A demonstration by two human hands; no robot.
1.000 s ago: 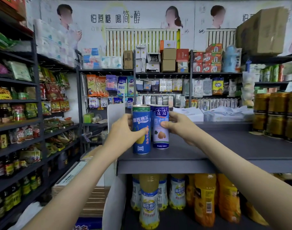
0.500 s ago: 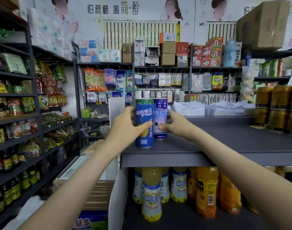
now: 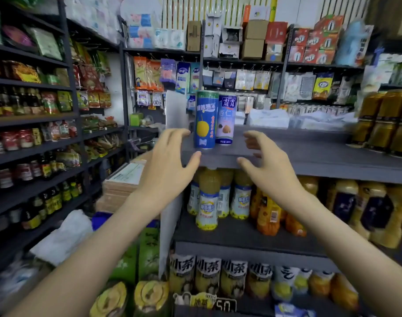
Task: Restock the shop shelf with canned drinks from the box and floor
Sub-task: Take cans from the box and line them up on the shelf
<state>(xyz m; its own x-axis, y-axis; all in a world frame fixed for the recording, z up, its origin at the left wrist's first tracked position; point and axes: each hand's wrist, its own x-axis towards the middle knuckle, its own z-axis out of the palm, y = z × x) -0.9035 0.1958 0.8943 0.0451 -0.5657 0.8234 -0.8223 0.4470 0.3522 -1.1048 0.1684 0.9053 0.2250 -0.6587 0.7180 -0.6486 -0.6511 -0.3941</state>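
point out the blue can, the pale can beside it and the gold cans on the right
blue can [image 3: 205, 124]: head view, on the yellow fruit of its label
pale can [image 3: 225, 126]: head view, on the front of its label
gold cans [image 3: 383, 133]: head view, on the side of a lower can in the stack

We read 小茶 on the bottom-shelf bottles [image 3: 208, 268]; 50 on a price tag [image 3: 226, 305] just below them; 仁 on the white can [image 3: 225, 126]; blue can [image 3: 205, 121] lettering too blurred for us to read

Two glossy printed metal cans [image 3: 205, 120] stand on a matt grey shelf [image 3: 309, 154].
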